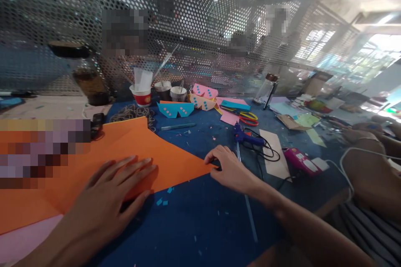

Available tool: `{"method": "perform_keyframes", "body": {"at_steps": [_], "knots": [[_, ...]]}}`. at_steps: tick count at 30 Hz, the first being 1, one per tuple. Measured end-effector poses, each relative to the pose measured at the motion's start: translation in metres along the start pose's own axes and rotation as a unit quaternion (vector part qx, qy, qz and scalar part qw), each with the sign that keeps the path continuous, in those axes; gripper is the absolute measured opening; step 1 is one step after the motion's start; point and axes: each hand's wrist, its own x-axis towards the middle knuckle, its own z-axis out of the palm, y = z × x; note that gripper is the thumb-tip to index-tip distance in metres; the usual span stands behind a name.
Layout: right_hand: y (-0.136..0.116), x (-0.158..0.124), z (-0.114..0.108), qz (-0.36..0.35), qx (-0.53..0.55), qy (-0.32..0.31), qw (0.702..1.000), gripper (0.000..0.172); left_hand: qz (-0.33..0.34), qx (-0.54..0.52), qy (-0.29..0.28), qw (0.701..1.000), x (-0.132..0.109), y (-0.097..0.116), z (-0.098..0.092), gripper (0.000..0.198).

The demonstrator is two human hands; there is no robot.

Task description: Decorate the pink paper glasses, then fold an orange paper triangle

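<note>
A large orange paper sheet lies on the blue tabletop, narrowing to a point on its right. My left hand rests flat on it, fingers stretched out and slightly apart. At the pointed tip, my right hand pinches the paper between thumb and fingers. Small blue paper scraps lie just below the sheet's lower edge. Right of my right hand is a blue glue gun with a black cord. A long clear stick passes beneath my right forearm.
Behind the sheet stand a blue paper mask, a red-and-white cup and a heap of grey string. A pen, scissors and a pink power strip lie farther right. Perforated metal mesh rises behind.
</note>
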Motion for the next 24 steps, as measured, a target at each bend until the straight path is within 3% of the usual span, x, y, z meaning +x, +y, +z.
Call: {"method": "perform_keyframes", "body": {"at_steps": [11,17,20,24], "knots": [[0.007,0.001,-0.017,0.001,0.048,-0.036,0.998,0.044,-0.001,-0.013,-0.003,1.000,0.000,-0.002,0.002,0.058],[0.006,0.008,-0.005,0.000,0.130,0.053,0.990,0.024,-0.015,-0.017,-0.011,1.000,0.001,0.002,-0.002,0.055],[0.000,0.007,0.002,-0.024,0.081,0.032,0.996,0.013,-0.019,-0.017,-0.018,1.000,0.002,0.003,-0.003,0.057],[-0.002,0.004,0.005,-0.044,0.017,0.008,0.999,0.017,-0.034,-0.016,-0.033,0.999,0.004,0.006,-0.006,0.056]]}}
